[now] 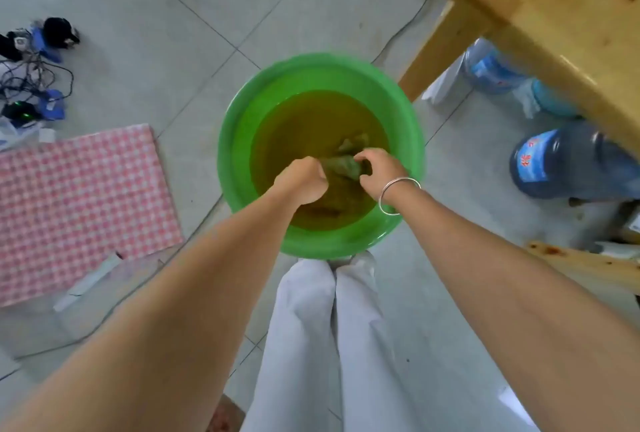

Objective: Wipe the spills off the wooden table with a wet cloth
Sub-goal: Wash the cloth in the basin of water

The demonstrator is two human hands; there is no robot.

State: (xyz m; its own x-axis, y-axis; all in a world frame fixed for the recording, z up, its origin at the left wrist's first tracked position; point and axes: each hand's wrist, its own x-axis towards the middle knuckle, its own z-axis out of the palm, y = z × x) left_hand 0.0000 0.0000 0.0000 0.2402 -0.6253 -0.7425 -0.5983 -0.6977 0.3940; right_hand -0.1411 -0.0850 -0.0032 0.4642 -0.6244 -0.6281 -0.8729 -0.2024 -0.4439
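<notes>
Both the left hand (304, 180) and right hand (375, 171) clench the sodden cloth (341, 166) over the green basin (235, 140); under-wrung, it would likely drip murky water onto the wooden table (540, 8).

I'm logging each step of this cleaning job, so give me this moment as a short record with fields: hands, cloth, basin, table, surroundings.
left hand: left hand closed on the cloth, over the basin
right hand: right hand gripping the cloth's other end; bracelet on the wrist
cloth: cloth bunched between both hands, looks wet
basin: green basin on the tiled floor, holding murky water
table: wooden table at upper right, brown streak near its edge, not yet wiped
surroundings: pink checked cloth on floor at left; water bottle under the table
</notes>
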